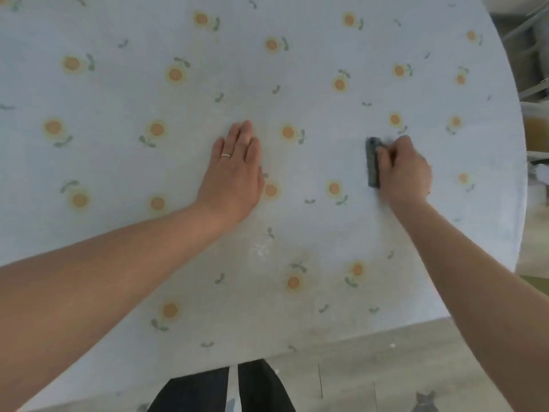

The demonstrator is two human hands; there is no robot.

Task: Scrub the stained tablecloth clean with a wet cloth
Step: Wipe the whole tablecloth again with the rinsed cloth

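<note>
Here: one tablecloth (118,93); one cloth (372,162), right hand (405,171); left hand (234,173) flat.

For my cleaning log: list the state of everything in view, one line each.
Tablecloth: spread flat, faint whitish speckled patch near the front.
Cloth: dark, bunched, pressed on the tablecloth; wetness cannot be told.
Left hand: flat on the tablecloth, fingers straight.
Right hand: fingers curled round the cloth.
Ring: on a left hand finger.
</note>
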